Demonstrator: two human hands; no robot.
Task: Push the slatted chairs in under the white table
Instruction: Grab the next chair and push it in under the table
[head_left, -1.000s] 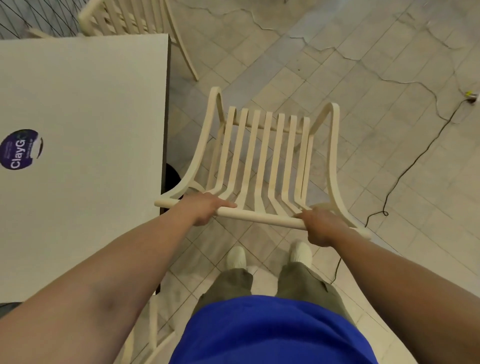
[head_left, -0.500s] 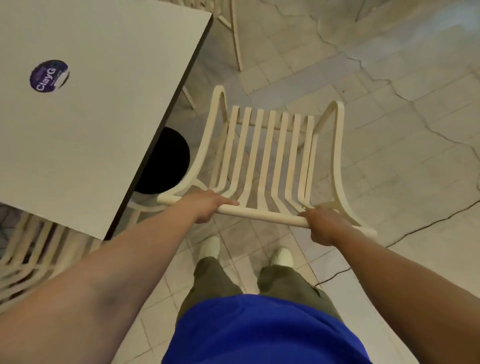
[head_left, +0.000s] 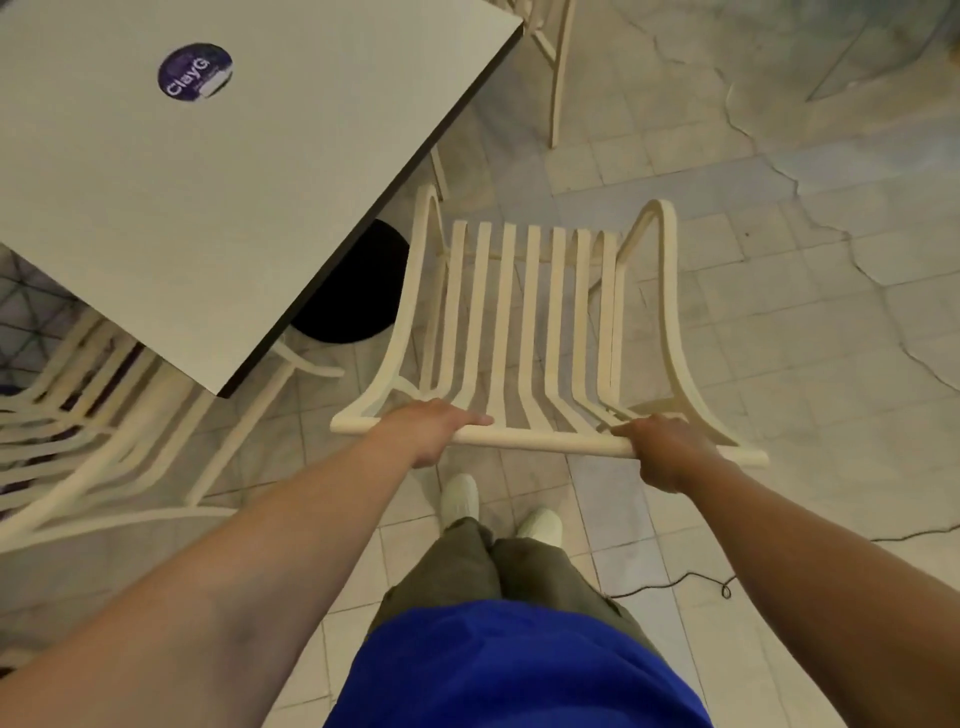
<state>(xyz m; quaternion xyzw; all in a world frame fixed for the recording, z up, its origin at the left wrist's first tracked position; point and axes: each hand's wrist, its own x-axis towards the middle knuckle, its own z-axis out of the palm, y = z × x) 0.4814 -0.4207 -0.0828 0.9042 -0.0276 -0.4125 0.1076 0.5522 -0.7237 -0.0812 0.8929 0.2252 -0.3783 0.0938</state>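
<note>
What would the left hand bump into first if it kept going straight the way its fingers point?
Probably the slats of the chair it holds; the left hand wraps the top rail, fingers pointing over them. Depth is unclear.

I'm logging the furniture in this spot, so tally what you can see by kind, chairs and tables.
Slatted chairs: 3, the held chair gripped by the left hand and right hand, a blurred chair at the table's near side, and a chair leg at the far corner.
White table: 1
Total: 4
</note>
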